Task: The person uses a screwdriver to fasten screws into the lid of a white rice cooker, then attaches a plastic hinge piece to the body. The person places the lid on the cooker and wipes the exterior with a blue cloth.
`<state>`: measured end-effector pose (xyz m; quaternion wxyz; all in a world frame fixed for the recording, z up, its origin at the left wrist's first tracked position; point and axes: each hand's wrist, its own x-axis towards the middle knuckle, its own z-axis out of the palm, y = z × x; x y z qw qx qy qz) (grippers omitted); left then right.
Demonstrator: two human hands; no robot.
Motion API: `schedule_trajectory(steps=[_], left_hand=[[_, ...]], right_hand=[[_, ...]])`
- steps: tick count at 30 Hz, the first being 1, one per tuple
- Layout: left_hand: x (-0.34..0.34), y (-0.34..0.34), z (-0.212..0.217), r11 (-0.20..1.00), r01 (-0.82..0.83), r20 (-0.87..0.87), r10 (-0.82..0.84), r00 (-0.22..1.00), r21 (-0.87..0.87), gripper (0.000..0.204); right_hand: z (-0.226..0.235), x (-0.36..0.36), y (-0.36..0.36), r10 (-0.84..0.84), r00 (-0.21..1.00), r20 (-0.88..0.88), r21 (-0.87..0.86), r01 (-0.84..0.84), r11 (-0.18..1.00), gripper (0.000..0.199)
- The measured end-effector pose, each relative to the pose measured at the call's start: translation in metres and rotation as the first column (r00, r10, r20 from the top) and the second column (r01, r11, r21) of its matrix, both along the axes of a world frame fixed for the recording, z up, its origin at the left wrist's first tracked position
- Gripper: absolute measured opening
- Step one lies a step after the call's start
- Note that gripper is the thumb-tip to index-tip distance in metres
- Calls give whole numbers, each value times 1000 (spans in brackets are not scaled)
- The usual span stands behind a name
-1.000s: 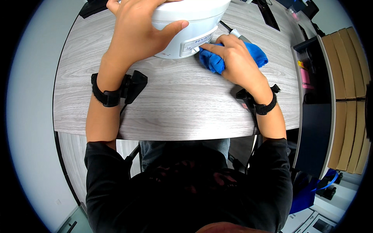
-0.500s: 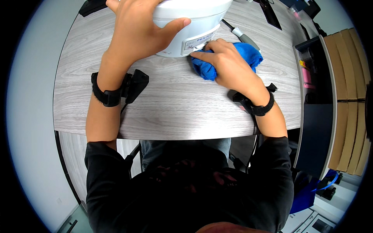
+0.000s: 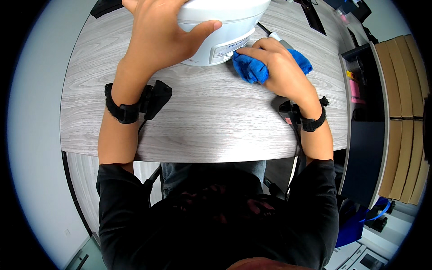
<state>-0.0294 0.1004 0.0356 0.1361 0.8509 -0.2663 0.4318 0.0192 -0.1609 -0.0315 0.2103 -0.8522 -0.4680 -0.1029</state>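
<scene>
My left hand (image 3: 161,38) grips the left side of a white, round-bodied appliance (image 3: 202,42), its thumb stretched across the front. The ends of most of its fingers are out of view at the upper edge. In my right hand (image 3: 285,65) is a bunched blue cloth (image 3: 248,69), held close to the lower right front of the appliance, beside a framed label panel (image 3: 227,48). Behind the right hand lies a tool with a white-and-grey handle (image 3: 280,39) and a dark shaft, partly covered by the hand and cloth. Both wrists wear black straps with small black units.
The grey wood-grain table (image 3: 202,117) has a curved-looking front edge close to my body. To the right stands a dark open shelf (image 3: 365,148) with pink items (image 3: 355,90), and cardboard boxes (image 3: 400,76) beyond it. A black object (image 3: 108,6) sits at the far left.
My right hand has moved a little right and away from me with the blue cloth, covering more of the tool's handle. My left hand and the appliance are almost unchanged.
</scene>
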Motion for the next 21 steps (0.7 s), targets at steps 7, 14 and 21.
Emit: schedule_trajectory(steps=[7,14,21], left_hand=[[-1,0,-2,1000,-13,-4,13,1000,-8,45],[0,1,-1,1000,-3,1,3,1000,4,45],[0,0,0,1000,-10,-6,10,1000,6,45]], right_hand=[[3,6,-7,-6,998,62,-15,7,1000,55],[-5,8,-6,-6,987,161,9,5,1000,51],[-14,7,-2,-16,980,200,-7,18,1000,48]])
